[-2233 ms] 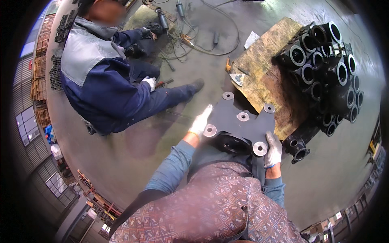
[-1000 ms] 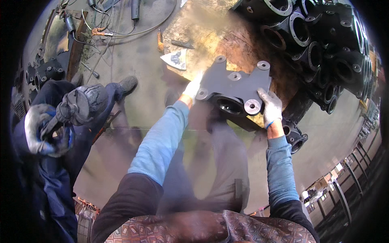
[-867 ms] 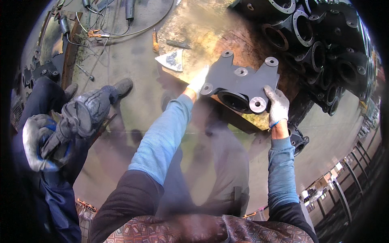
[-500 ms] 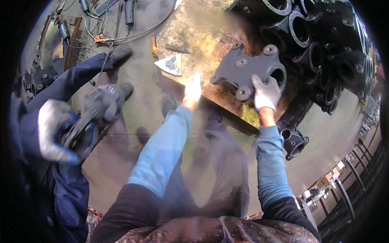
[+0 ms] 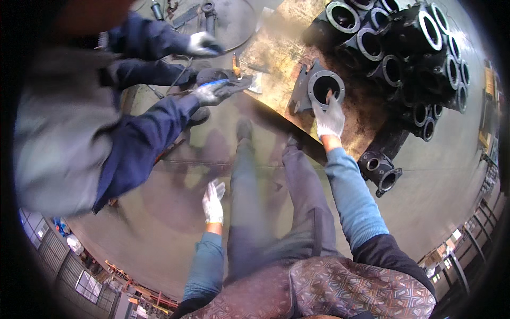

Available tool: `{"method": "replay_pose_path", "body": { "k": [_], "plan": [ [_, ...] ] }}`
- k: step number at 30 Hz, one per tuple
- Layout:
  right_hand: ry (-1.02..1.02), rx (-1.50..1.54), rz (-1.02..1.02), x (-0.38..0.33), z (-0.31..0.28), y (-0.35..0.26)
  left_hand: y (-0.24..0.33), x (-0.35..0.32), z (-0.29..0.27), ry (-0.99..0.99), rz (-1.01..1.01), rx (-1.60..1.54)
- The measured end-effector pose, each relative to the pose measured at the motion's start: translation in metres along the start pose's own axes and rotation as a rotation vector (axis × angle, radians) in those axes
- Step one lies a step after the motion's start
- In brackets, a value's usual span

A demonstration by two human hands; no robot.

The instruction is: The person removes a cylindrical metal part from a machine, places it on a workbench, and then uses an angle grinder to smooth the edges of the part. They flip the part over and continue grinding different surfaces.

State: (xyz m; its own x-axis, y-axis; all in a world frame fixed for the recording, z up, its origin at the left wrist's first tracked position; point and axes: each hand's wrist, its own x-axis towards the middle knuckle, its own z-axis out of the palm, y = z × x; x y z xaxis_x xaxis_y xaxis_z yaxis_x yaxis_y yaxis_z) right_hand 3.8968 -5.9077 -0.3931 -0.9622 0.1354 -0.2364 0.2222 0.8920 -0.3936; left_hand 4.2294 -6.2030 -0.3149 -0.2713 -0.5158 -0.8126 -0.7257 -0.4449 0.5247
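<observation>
A dark cast metal part with a round machined flange (image 5: 317,88) stands tilted on a rusty steel plate (image 5: 276,48). My right hand (image 5: 330,118), in a white glove, rests on the lower rim of that flange, fingers reaching into the opening. Down beside my leg, away from the part, my left hand (image 5: 213,201) in a white glove hangs free with its fingers apart and holds nothing.
A stack of black flanged castings (image 5: 409,58) lies behind the plate, and one more casting (image 5: 383,171) sits on the floor to the right. A person in blue and grey workwear (image 5: 79,127) bends in at the left, gloved hand (image 5: 210,91) holding a tool. Cables lie on the floor beyond.
The casting, carried in both hands before, has come down onto the plate. My left hand has let go and dropped to my side. The other person has leaned closer.
</observation>
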Motion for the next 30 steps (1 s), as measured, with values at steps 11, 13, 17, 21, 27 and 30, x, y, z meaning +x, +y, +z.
{"method": "replay_pose_path", "body": {
  "k": [11, 13, 17, 21, 27, 30],
  "plan": [
    [-0.255, 0.633, 1.081, -0.51, -0.124, 0.335, -0.161, -0.007, -0.212, -0.148, -0.181, 0.505],
    [-0.301, 0.775, 1.279, -0.606, -0.127, 0.352, -0.152, 0.007, -0.223, -0.137, -0.049, 0.734],
    [-0.402, 0.841, 1.427, -0.743, -0.128, 0.319, -0.105, -0.01, -0.218, -0.287, -0.084, 0.376],
    [-0.352, 0.914, 1.198, -0.78, -0.119, 0.276, -0.078, -0.045, -0.205, -0.35, 0.038, 0.461],
    [-0.245, 1.02, 1.093, -0.766, -0.121, 0.272, -0.111, -0.068, -0.229, -0.311, 0.007, 0.506],
    [-0.229, 1.039, 1.009, -0.773, -0.131, 0.295, -0.149, -0.09, -0.25, -0.29, 0.058, 0.523]
  ]
}}
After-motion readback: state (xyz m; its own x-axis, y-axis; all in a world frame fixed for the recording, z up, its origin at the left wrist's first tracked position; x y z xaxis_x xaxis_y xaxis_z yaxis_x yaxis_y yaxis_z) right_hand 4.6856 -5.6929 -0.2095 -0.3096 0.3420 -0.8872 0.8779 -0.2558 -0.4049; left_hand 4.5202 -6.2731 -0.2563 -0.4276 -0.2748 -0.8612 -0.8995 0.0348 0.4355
